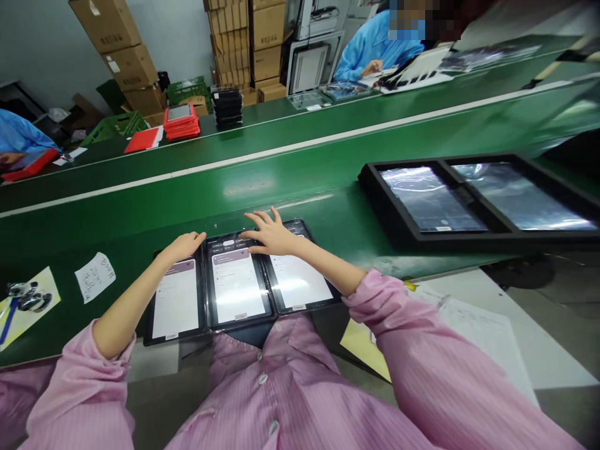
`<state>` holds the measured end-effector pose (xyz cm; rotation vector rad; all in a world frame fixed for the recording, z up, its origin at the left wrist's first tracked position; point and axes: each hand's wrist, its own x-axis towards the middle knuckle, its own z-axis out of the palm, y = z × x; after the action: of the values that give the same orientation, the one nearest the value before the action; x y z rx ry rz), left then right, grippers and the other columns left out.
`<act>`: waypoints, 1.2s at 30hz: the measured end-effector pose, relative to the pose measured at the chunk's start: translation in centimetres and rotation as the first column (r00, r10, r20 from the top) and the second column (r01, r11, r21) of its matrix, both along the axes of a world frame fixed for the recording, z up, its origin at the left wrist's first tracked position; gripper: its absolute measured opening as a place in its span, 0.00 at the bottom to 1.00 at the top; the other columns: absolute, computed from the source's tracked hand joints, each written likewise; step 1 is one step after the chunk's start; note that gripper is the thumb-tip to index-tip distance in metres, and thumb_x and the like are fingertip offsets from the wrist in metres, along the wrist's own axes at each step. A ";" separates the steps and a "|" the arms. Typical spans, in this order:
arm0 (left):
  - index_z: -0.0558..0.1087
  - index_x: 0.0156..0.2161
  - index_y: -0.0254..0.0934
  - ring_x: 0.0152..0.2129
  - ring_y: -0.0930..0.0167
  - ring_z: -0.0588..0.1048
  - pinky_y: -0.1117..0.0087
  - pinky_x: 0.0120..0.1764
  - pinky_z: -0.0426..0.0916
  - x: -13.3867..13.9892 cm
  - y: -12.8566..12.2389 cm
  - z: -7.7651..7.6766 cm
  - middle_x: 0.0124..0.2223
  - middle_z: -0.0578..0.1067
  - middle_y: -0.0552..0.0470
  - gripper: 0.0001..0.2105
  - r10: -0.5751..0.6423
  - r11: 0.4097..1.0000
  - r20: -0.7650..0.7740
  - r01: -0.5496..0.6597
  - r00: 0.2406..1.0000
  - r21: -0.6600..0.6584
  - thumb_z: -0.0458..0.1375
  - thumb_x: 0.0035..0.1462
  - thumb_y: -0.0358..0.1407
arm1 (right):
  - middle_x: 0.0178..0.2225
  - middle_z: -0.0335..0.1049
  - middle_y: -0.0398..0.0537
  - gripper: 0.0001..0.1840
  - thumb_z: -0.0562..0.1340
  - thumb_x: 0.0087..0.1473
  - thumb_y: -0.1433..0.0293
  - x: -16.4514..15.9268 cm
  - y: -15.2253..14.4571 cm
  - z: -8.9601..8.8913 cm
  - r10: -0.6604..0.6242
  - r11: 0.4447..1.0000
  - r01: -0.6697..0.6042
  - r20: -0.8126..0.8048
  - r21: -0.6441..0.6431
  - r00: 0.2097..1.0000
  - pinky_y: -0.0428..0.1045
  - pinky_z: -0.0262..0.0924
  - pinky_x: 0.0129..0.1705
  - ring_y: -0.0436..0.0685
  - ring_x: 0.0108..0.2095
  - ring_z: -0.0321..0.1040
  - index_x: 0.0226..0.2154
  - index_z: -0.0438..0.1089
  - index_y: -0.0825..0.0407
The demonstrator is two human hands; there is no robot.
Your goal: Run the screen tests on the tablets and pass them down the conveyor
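Three tablets with lit white screens lie side by side at the bench's near edge: a left tablet [175,303], a middle tablet [238,284] and a right tablet [302,284]. My left hand [184,245] rests over the top of the left tablet, its fingers stretched toward the middle one and partly hidden. Above the upper ends of the middle and right tablets, my right hand [269,234] is open with fingers spread. Whether its fingertips touch the middle screen I cannot tell. Neither hand holds anything.
To the right, a black foam tray [398,219] holds tablets. A handwritten note [95,277] and a blue pen [9,322] lie left. Beyond the green conveyor belt [281,169] are red cases [182,123], stacked black cases [227,109] and a person in blue [368,47].
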<state>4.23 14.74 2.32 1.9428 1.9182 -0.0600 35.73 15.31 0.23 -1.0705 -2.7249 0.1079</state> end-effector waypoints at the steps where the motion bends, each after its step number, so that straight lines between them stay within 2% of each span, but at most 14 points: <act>1: 0.76 0.38 0.36 0.46 0.51 0.78 0.57 0.49 0.72 0.1 0.4 -0.2 0.47 0.80 0.35 0.32 0.002 1.000 -0.024 -0.003 1.000 -0.019 0.38 0.61 0.57 | 0.70 0.49 0.56 0.24 0.56 0.65 0.50 1.1 0.4 0.1 -0.056 0.998 0.056 -0.056 -0.012 0.997 0.79 0.31 0.65 0.74 0.68 0.44 0.57 0.73 0.40; 4: 0.78 0.35 0.35 0.47 0.48 0.78 0.54 0.50 0.71 0.1 1.4 -0.5 0.46 0.80 0.31 0.35 0.004 0.999 -0.082 -0.007 0.997 -0.045 0.36 0.60 0.59 | 0.63 0.62 0.53 0.25 0.49 0.69 0.57 5.4 1.7 0.2 -0.284 0.959 0.275 -0.206 -0.070 0.937 0.73 0.35 0.67 0.69 0.63 0.54 0.41 0.81 0.45; 7: 0.78 0.33 0.34 0.48 0.47 0.78 0.54 0.51 0.71 -0.5 2.1 -0.4 0.44 0.80 0.30 0.39 -0.003 0.999 -0.120 -0.004 0.993 -0.051 0.32 0.59 0.61 | 0.56 0.71 0.52 0.29 0.48 0.67 0.63 9.4 2.3 -0.4 -0.339 0.941 0.318 -0.263 -0.118 0.903 0.69 0.41 0.66 0.66 0.56 0.61 0.28 0.82 0.48; 10: 0.79 0.34 0.35 0.46 0.49 0.78 0.56 0.51 0.71 -1.2 2.6 -0.1 0.40 0.81 0.33 0.41 -0.011 0.998 -0.136 0.002 0.991 -0.063 0.29 0.59 0.61 | 0.58 0.71 0.49 0.25 0.51 0.63 0.63 11.5 2.4 -1.4 -0.280 0.960 0.258 -0.282 -0.112 0.918 0.70 0.38 0.66 0.67 0.57 0.59 0.29 0.83 0.46; 12: 0.79 0.35 0.36 0.46 0.52 0.79 0.59 0.50 0.71 -1.4 2.8 0.1 0.41 0.81 0.36 0.41 -0.011 0.997 -0.144 0.000 0.989 -0.077 0.28 0.60 0.60 | 0.59 0.70 0.48 0.26 0.50 0.63 0.62 11.9 2.7 -2.2 -0.282 0.959 0.262 -0.341 -0.106 0.897 0.69 0.37 0.67 0.67 0.57 0.60 0.32 0.83 0.45; 15: 0.79 0.34 0.35 0.47 0.50 0.79 0.57 0.50 0.71 -0.4 2.9 0.0 0.43 0.81 0.34 0.40 -0.015 0.995 -0.177 -0.002 0.984 -0.097 0.29 0.61 0.57 | 0.57 0.70 0.52 0.31 0.45 0.66 0.58 11.6 4.1 -3.4 -0.365 0.928 0.341 -0.531 -0.148 0.764 0.63 0.48 0.64 0.64 0.55 0.63 0.38 0.83 0.48; 17: 0.79 0.34 0.33 0.47 0.47 0.78 0.54 0.50 0.70 1.3 2.8 -0.3 0.43 0.80 0.29 0.38 -0.035 0.995 -0.195 0.017 0.980 -0.097 0.30 0.61 0.55 | 0.51 0.73 0.56 0.37 0.41 0.67 0.53 11.1 5.2 -4.3 -0.450 0.892 0.357 -0.631 -0.279 0.632 0.59 0.56 0.59 0.63 0.51 0.67 0.41 0.82 0.52; 19: 0.79 0.36 0.31 0.46 0.46 0.77 0.51 0.51 0.70 3.7 2.8 -0.5 0.44 0.79 0.27 0.37 -0.080 0.994 -0.183 0.065 0.980 -0.084 0.32 0.62 0.55 | 0.43 0.75 0.59 0.43 0.38 0.65 0.47 10.7 6.1 -5.2 -0.555 0.828 0.278 -0.639 -0.487 0.532 0.56 0.62 0.50 0.62 0.44 0.70 0.44 0.79 0.57; 20: 0.79 0.39 0.31 0.47 0.47 0.77 0.52 0.51 0.69 5.2 2.8 -0.7 0.46 0.79 0.28 0.36 -0.111 0.992 -0.162 0.100 0.981 -0.077 0.34 0.62 0.54 | 0.40 0.76 0.59 0.46 0.37 0.63 0.44 10.5 6.3 -5.5 -0.596 0.788 0.223 -0.620 -0.574 0.511 0.55 0.64 0.46 0.61 0.41 0.71 0.45 0.78 0.59; 22: 0.78 0.45 0.32 0.50 0.51 0.76 0.56 0.53 0.68 8.3 3.1 -1.0 0.52 0.78 0.32 0.32 -0.177 0.983 -0.103 0.171 0.979 -0.064 0.38 0.62 0.54 | 0.35 0.75 0.57 0.49 0.39 0.60 0.38 10.5 6.6 -6.2 -0.633 0.733 0.152 -0.582 -0.664 0.510 0.53 0.63 0.41 0.59 0.37 0.71 0.44 0.77 0.59; 24: 0.77 0.48 0.35 0.53 0.54 0.75 0.61 0.53 0.68 11.1 3.6 -1.3 0.55 0.77 0.37 0.29 -0.222 0.974 -0.049 0.219 0.974 -0.060 0.41 0.62 0.53 | 0.33 0.75 0.55 0.48 0.43 0.56 0.34 10.6 6.5 -6.5 -0.626 0.730 0.134 -0.576 -0.670 0.525 0.52 0.62 0.42 0.59 0.37 0.71 0.39 0.78 0.57; 27: 0.78 0.38 0.35 0.46 0.53 0.78 0.61 0.47 0.70 14.0 4.3 -1.5 0.45 0.81 0.36 0.29 -0.216 0.973 -0.023 0.213 0.976 -0.084 0.40 0.62 0.55 | 0.35 0.76 0.54 0.45 0.47 0.53 0.33 11.0 6.2 -6.7 -0.611 0.729 0.111 -0.569 -0.675 0.551 0.52 0.60 0.46 0.59 0.39 0.70 0.32 0.76 0.55; 30: 0.75 0.31 0.36 0.39 0.53 0.79 0.59 0.44 0.71 14.4 4.4 -1.0 0.38 0.80 0.36 0.32 -0.177 0.981 -0.026 0.174 0.984 -0.087 0.36 0.63 0.56 | 0.33 0.75 0.51 0.39 0.51 0.52 0.35 11.2 5.8 -6.4 -0.599 0.715 0.080 -0.549 -0.695 0.583 0.51 0.59 0.44 0.59 0.37 0.69 0.30 0.74 0.54; 36: 0.75 0.39 0.38 0.43 0.57 0.77 0.58 0.49 0.72 12.4 3.1 0.1 0.43 0.80 0.43 0.36 -0.172 0.985 0.021 0.172 0.985 0.022 0.30 0.65 0.58 | 0.26 0.67 0.43 0.29 0.59 0.52 0.42 11.0 5.3 -5.8 -0.570 0.690 0.014 -0.531 -0.723 0.627 0.49 0.54 0.39 0.55 0.32 0.62 0.23 0.67 0.52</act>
<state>16.67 17.87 2.46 2.1093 1.7390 -0.0672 46.69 20.61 -5.54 -1.2734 -1.6975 1.2563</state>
